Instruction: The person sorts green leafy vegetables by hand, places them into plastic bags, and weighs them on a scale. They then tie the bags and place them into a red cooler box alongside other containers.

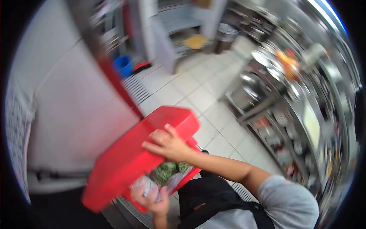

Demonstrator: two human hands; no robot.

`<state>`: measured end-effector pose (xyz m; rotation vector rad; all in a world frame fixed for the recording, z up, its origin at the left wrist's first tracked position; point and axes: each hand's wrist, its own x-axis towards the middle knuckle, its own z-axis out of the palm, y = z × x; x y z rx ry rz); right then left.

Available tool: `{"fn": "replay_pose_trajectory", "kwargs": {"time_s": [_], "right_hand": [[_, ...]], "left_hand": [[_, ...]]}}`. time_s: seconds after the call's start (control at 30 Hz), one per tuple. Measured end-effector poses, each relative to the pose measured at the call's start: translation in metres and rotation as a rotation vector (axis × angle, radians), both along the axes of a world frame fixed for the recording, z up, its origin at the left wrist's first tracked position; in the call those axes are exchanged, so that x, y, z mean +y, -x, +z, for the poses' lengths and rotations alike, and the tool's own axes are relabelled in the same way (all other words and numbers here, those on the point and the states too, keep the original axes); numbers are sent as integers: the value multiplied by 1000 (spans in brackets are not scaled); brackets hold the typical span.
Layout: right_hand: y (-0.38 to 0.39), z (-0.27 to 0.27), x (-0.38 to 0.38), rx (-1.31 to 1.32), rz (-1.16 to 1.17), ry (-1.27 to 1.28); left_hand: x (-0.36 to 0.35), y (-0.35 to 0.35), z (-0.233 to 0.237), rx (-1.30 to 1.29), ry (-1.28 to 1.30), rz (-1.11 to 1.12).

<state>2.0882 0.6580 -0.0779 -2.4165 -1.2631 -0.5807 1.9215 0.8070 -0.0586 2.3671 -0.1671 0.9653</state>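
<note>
My right hand [167, 144] lies on the red lid [133, 149], fingers spread over its surface. The lid sits tilted over a red bin [187, 178], leaving a gap on the side toward me. Leafy greens [164, 172], apparently in clear plastic, show inside. At the gap, my left hand [154, 203] has its fingers curled around a clear plastic bag [146, 187] with pale contents that are blurred. Part of the left hand is hard to make out against the bag.
Left of the bin stands a white wall [68, 110]. To the right, a steel counter [274, 105] carries pots and bowls, with loaded shelves below. A blue bucket [122, 66] stands beyond, beside a floor drain grate [136, 88]. The floor [209, 97] is pale tile.
</note>
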Motion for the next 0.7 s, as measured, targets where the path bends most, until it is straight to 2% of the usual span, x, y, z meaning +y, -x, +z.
{"fn": "replay_pose_trajectory", "kwargs": {"time_s": [0.03,0.07,0.1,0.17,0.23,0.3,0.47,0.5,0.53,0.6,0.63,0.67,0.7], "right_hand": [[14,0,-7,-75,-39,26],[29,-13,-13,-102,-71,42],[43,-30,-20,-128,-97,59],[76,-51,-29,-32,-115,85],[101,-81,-35,-103,-145,81],[125,-113,-41,-152,-150,104],[186,-170,-78,-199,-270,162],[184,-166,-88,-207,-309,162],[189,-161,-102,-125,-372,159],[197,-138,-136,47,-526,208],[205,-130,-153,48,-564,209],[219,-122,-175,170,-691,167],[237,-117,-201,291,-811,135]], "left_hand": [[13,-2,30,230,-78,81],[24,-10,37,359,-89,62],[33,-17,37,552,-229,15],[48,-25,-5,576,-405,-200],[58,-29,-44,755,-323,-506],[37,-23,-67,768,-535,-570],[0,14,-161,802,-638,-737],[-5,25,-183,784,-763,-720],[-6,42,-205,661,-1081,-652],[-7,71,-249,35,-2035,-267],[-14,70,-252,80,-1740,-229],[-22,69,-252,93,-1425,-235],[-42,79,-249,82,-1404,-259]]}}
